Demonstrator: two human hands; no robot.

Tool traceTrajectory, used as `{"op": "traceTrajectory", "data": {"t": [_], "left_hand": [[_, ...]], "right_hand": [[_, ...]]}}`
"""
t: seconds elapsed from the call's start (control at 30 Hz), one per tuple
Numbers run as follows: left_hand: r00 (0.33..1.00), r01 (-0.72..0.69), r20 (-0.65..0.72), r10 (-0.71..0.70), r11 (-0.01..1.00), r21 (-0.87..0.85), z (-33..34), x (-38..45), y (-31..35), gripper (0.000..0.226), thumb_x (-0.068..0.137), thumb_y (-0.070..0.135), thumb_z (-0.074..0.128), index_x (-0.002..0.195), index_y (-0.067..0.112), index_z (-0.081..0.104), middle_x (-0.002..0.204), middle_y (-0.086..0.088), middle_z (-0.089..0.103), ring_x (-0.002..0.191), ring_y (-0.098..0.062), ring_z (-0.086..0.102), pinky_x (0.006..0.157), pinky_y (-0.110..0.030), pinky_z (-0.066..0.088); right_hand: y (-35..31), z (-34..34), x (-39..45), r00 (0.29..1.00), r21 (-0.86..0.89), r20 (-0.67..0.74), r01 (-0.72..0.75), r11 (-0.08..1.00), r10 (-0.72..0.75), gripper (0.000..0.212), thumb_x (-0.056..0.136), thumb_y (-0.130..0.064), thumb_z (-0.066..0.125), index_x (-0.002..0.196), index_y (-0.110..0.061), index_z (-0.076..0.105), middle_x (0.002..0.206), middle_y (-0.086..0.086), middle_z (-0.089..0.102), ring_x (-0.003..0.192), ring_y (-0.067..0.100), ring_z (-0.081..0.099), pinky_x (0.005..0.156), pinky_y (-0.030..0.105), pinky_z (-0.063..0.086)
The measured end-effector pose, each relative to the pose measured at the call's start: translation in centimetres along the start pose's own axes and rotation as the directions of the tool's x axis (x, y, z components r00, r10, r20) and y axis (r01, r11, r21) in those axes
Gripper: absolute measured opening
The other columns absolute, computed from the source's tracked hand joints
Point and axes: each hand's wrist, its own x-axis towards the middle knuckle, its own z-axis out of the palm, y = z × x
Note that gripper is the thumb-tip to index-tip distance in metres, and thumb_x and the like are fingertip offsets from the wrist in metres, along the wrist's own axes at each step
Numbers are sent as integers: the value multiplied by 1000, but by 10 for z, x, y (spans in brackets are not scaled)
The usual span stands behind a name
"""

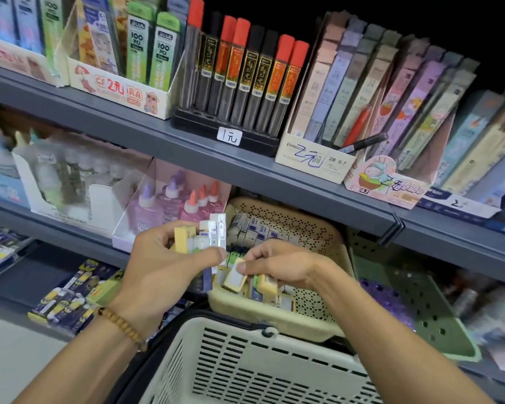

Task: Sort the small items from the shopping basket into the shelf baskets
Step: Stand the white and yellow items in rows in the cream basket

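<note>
Erasers [200, 236], a mixed handful of small wrapped blocks, are gripped in the left hand [169, 263] at centre frame, fingers curled round the bunch, thumb clamped across the front. One yellow eraser [235, 276] is pinched between thumb and fingertips of the right hand [274, 265], just above the beige shelf basket [327, 237] at centre right, where similar blocks are already piled. The shopping basket [245, 368] is seen at lower centre, directly below both hands; its contents cannot be seen.

Handling, as judged: light, compact, firm blocks with some give. Paper or film sleeves are likely slick, so slipping out of a loose bunch is a risk. Not fragile; a short drop into the basket should be tolerated. Best taken singly, pinched across the two broad faces near the middle. The green shelf basket [420, 301] at right is blurred; contents unclear.
</note>
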Motion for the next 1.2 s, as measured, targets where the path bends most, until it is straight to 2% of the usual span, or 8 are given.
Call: {"op": "traceTrajectory", "data": {"t": [0.07, 0.17, 0.27, 0.5, 0.67, 0.83, 1.07, 1.2], "left_hand": [[1000, -2, -5, 2, 1000, -3, -1, 0, -1, 39, 61, 7, 84, 68, 44, 72, 56, 10, 68, 45, -1, 58, 42, -16, 44], [1000, -5, 5, 5, 1000, 6, -2, 1, -2, 40, 61, 8, 85, 70, 45, 72, 58, 10, 69, 48, -2, 59, 45, -18, 45], [1000, 2, 9, -2, 1000, -1, -2, 2, -2, 39, 61, 9, 85, 70, 45, 71, 57, 9, 68, 46, -2, 59, 43, -16, 45], [1000, 6, 22, -5, 1000, -24, 0, 2, -3, 37, 62, 8, 84, 68, 42, 72, 56, 9, 68, 47, -4, 61, 44, -15, 46], [1000, 4, 9, -4, 1000, -14, -2, 3, -4, 32, 60, 13, 85, 72, 40, 73, 56, 4, 68, 46, -8, 61, 47, -24, 49], [1000, 10, -16, -11, 999, -39, -3, 3, -3, 32, 61, 11, 84, 68, 40, 73, 56, 7, 68, 44, -5, 60, 41, -17, 45], [1000, 15, -17, -16, 999, -36, -3, 1, -1, 36, 64, 7, 83, 64, 42, 72, 51, 7, 65, 39, -4, 57, 37, -15, 41], [1000, 17, 17, -16, 999, -37, -1, 2, -2, 30, 66, 6, 83, 64, 33, 73, 50, 4, 64, 40, -8, 57, 38, -18, 44]], "right_hand": [[-4, 9, 8, 999, 16, -35, 11, 1000, -11, 26, 90, -39, 67, 82, -14, 63, 52, -4, 42, 41, 8, 38, 41, 17, 40], [1, 6, 8, 997, 114, -73, 4, 993, 4, 18, 86, -34, 72, 90, -17, 69, 77, -6, 65, 66, 11, 54, 66, 29, 51], [14, -4, -2, 988, 338, -128, -43, 940, 91, 16, 90, -26, 70, 101, -16, 67, 79, -6, 66, 55, 7, 48, 49, 23, 42], [33, -3, -23, 987, 680, -105, -18, 733, 121, 19, 77, -21, 74, 86, -3, 74, 72, 7, 70, 53, 11, 60, 43, 21, 46], [21, 3, -24, 996, 669, -88, 44, 742, 21, 16, 72, -23, 76, 79, -11, 67, 70, 4, 68, 58, 13, 63, 52, 23, 53], [14, 17, -18, 983, 610, -186, 105, 785, 13, 17, 77, 7, 74, 77, -5, 62, 71, 11, 67, 58, 20, 66, 57, 28, 59], [25, -3, -18, 873, 626, -471, 227, 746, 130, 16, 89, 6, 62, 101, -4, 65, 97, 12, 70, 84, 25, 74, 73, 27, 56], [40, -10, -28, 826, 475, -540, 138, 869, 164, 27, 88, 4, 60, 97, -17, 75, 91, -6, 69, 88, 15, 66, 67, 18, 46]]}}
